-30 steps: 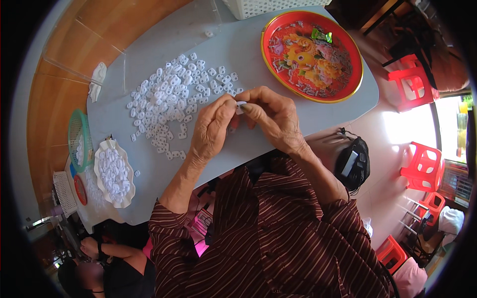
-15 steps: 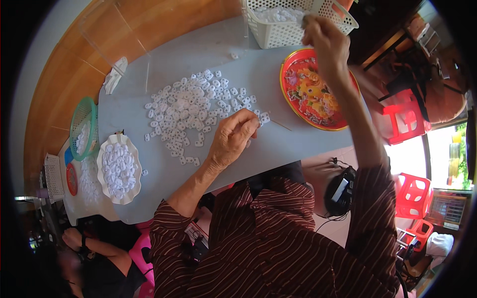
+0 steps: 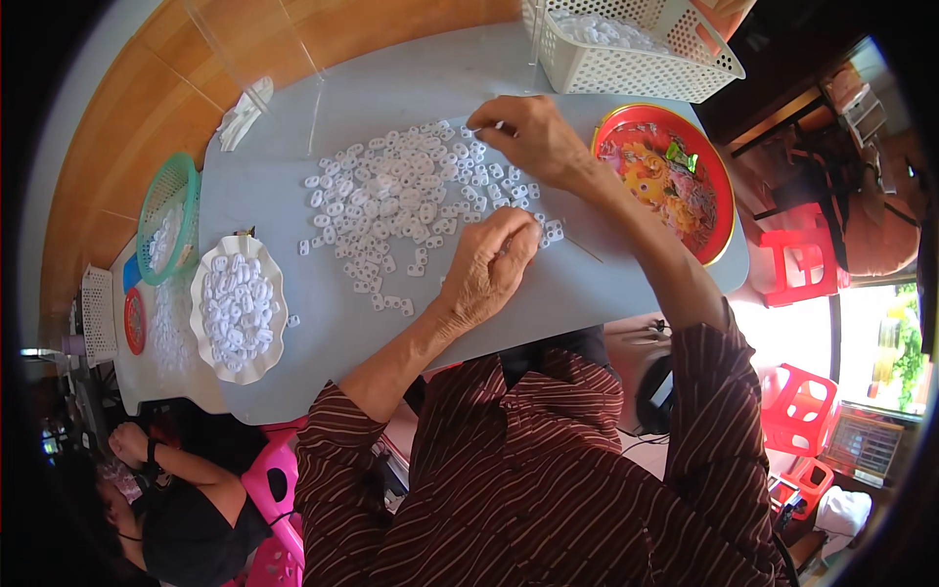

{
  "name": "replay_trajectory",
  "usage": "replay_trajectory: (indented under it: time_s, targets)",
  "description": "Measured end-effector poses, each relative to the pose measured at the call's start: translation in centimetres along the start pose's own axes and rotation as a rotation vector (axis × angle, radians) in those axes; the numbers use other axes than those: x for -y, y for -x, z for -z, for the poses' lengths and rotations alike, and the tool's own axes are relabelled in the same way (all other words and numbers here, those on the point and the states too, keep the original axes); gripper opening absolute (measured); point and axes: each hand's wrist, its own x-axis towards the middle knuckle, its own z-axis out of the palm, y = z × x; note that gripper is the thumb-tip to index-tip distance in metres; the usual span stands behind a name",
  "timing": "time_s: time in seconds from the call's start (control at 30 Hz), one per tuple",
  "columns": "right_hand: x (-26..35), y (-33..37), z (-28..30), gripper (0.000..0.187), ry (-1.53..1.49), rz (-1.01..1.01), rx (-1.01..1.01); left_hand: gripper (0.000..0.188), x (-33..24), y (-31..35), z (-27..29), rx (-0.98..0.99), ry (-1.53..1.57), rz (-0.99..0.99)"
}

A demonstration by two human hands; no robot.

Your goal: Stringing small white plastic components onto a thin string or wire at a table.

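Right hand (image 3: 533,142) has come down from the white basket (image 3: 636,59) at the far edge and now pinches a small white piece (image 3: 497,125) at the far right of the scattered pile of white plastic pieces (image 3: 401,201), which runs near-left to far-right across the grey table (image 3: 587,284). Left hand (image 3: 489,269) stays curled, fingers together, on the pile's near right edge; the orientation of the pinched piece cannot be determined.
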Motion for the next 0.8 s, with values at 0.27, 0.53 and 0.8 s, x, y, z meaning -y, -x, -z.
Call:
replay_trajectory:
  time_s: [0.27, 0.53, 0.8]
  targets:
    - [-0.1, -0.1, -1.2, 0.019, 0.156, -0.020, 0.258, 0.012, -0.3, 0.0, 0.0, 0.036, 0.044, 0.083]
    - [-0.6, 1.9, 0.1, 0.017, 0.102, -0.024, 0.244, 0.014, -0.1, 0.3, -0.4, 0.055, 0.024, 0.058]
    - [0.0, 2.7, 1.7, 0.010, 0.064, -0.053, 0.148, 0.019, -0.5, 0.2, -0.4, 0.062, -0.007, 0.087]
